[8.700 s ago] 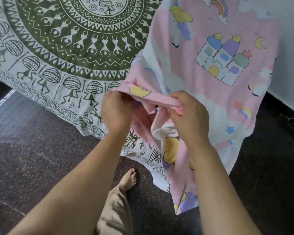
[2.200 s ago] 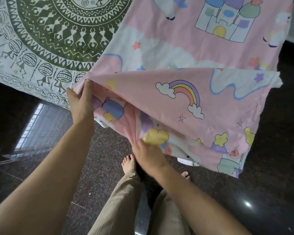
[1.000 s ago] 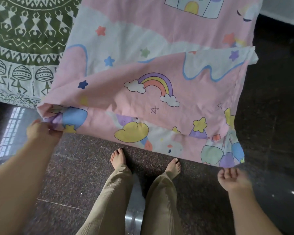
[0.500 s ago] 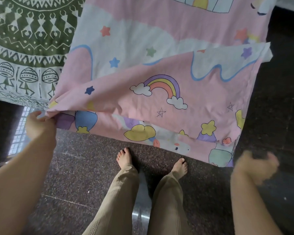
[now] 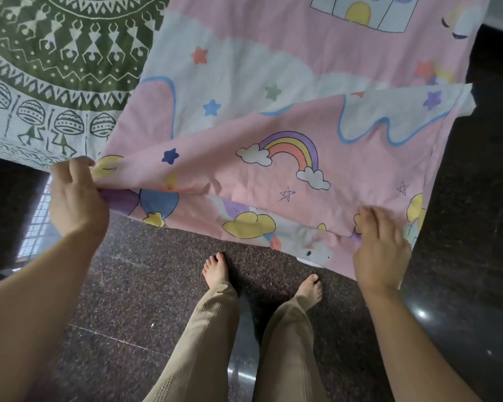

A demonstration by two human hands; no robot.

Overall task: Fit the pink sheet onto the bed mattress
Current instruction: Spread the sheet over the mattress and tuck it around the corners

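Observation:
The pink sheet (image 5: 273,134), printed with rainbows, stars and castles, lies over the right part of the bed and hangs off its near edge, with a flap folded back on itself. My left hand (image 5: 76,198) grips the sheet's near left corner. My right hand (image 5: 381,250) is blurred and closes on the lower edge of the sheet near its right corner. The mattress is hidden under a green and white patterned bedcover (image 5: 55,68) at the upper left.
A dark polished stone floor (image 5: 143,300) lies below the bed edge. My bare feet (image 5: 218,271) and beige trousers stand close to the hanging sheet. A white wall base shows at the far upper right.
My right hand has risen from below the sheet's right corner and taken its lower edge. My left hand has lifted its corner a little higher.

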